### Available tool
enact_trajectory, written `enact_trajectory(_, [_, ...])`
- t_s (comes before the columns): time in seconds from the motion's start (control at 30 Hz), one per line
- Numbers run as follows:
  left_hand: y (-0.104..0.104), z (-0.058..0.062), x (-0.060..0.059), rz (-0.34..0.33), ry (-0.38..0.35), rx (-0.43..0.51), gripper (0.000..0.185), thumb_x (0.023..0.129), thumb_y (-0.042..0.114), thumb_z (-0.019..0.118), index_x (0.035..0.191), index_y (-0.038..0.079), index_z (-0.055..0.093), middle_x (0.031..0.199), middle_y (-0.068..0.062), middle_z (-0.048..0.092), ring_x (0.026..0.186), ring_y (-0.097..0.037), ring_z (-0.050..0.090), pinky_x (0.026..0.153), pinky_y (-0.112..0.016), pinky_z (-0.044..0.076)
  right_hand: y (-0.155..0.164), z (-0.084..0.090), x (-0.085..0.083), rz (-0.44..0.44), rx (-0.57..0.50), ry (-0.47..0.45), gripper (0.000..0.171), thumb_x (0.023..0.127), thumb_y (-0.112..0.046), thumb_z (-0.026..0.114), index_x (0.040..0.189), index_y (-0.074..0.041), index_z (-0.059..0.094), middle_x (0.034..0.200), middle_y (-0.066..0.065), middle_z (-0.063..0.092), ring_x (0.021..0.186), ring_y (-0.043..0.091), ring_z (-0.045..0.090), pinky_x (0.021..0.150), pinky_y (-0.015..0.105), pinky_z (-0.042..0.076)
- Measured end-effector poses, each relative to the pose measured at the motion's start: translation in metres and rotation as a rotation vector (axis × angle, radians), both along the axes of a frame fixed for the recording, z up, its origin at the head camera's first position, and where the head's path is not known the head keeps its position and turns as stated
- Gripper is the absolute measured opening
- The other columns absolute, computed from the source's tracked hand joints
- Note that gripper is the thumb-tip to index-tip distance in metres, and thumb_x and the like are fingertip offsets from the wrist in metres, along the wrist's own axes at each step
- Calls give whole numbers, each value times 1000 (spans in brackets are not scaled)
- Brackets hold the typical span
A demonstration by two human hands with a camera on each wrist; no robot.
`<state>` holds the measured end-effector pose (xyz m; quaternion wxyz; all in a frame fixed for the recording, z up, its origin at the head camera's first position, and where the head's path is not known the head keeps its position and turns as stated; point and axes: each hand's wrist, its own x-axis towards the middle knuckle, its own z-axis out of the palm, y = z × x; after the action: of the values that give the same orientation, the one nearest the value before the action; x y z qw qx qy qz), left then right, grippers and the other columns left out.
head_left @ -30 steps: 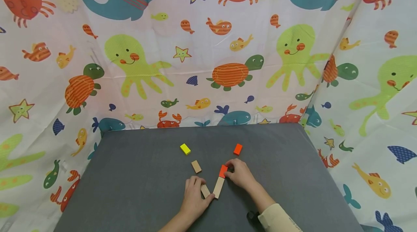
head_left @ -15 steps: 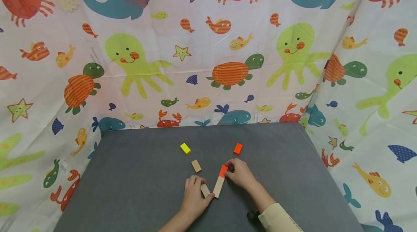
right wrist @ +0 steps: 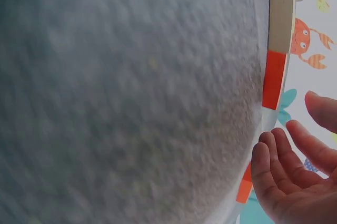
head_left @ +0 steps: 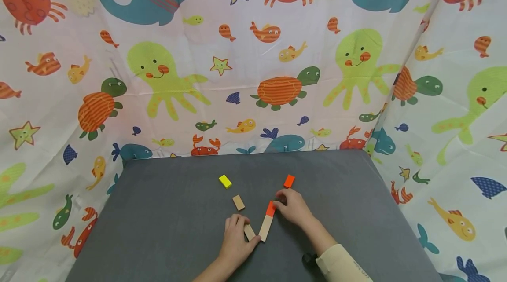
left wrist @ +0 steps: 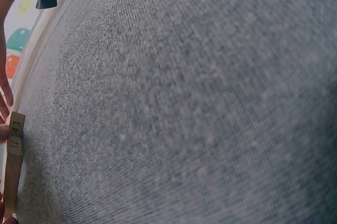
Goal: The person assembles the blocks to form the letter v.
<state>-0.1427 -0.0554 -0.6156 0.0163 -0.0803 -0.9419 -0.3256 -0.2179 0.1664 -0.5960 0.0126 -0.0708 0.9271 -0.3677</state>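
Grey fabric covers the bench, backed by a sea-creature curtain. Left hand rests near the front edge, fingers curled round a short tan block and touching the lower end of the long tan block. Right hand lies just beside the orange block, which butts against the long block's far end; its fingers are relaxed, released, holding nothing. Loose pieces sit well apart: a second orange block, a small tan block, a yellow block.
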Motion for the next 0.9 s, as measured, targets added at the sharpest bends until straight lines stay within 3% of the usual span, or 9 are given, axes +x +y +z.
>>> enact_trajectory(0.63, [1, -4, 1, 9, 5, 12, 45, 75, 37, 89, 105, 15, 64, 104, 2, 51, 98, -15, 41, 85, -40, 45, 19, 11, -17, -62, 7, -33, 38, 91, -22, 77, 124, -6, 68, 117, 9, 67, 107, 26, 64, 93, 47, 52])
enact_trajectory(0.9, [2, -2, 0, 18, -13, 14, 46, 74, 36, 89, 106, 14, 64, 104, 2, 51, 99, -16, 42, 85, -40, 45, 25, 13, -22, -65, 14, 0, 41, 90, -20, 78, 126, -4, 66, 118, 12, 66, 107, 29, 63, 93, 50, 51])
